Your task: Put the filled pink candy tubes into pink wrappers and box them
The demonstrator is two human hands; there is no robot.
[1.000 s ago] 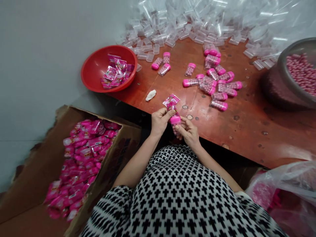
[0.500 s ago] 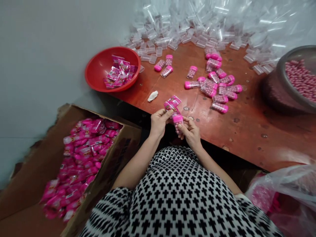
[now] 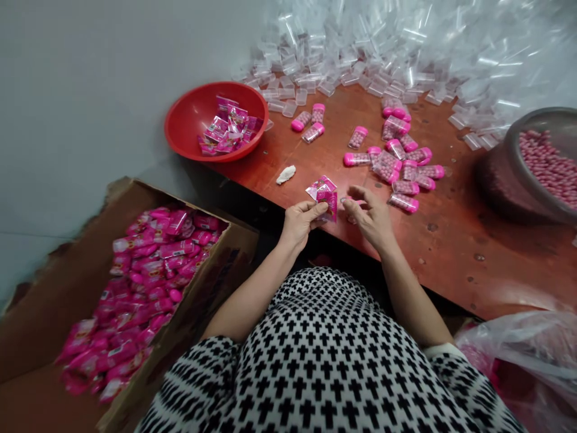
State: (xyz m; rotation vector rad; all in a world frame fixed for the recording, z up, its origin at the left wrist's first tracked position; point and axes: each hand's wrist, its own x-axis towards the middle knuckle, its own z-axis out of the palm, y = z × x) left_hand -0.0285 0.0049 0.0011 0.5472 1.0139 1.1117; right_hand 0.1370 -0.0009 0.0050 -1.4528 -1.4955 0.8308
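My left hand (image 3: 300, 224) pinches a shiny pink printed wrapper (image 3: 328, 204) at the near table edge. Another such wrapper (image 3: 321, 185) shows just behind it, and whether it is also gripped I cannot make out. Right of the wrappers, my right hand (image 3: 370, 219) is closed with a small pink-capped bottle (image 3: 354, 201) lying sideways between the fingertips, mostly hidden by them. Beyond that hand, several clear bottles of pink beads (image 3: 386, 165) with pink caps lie in a loose group on the table (image 3: 433, 246).
A red bowl (image 3: 180, 129) of pink wrappers stands at the table's left corner. Left below is a cardboard box (image 3: 238, 246) of wrapped pink bottles. Clear containers (image 3: 360, 54) heap at the back. A bucket (image 3: 509, 162) of beads and a plastic bag (image 3: 523, 337) are on the right.
My hands have moved apart. The right one has gone right with the bottle, which has turned from upright to sideways. My left hand keeps the wrapper. The view has shifted slightly.
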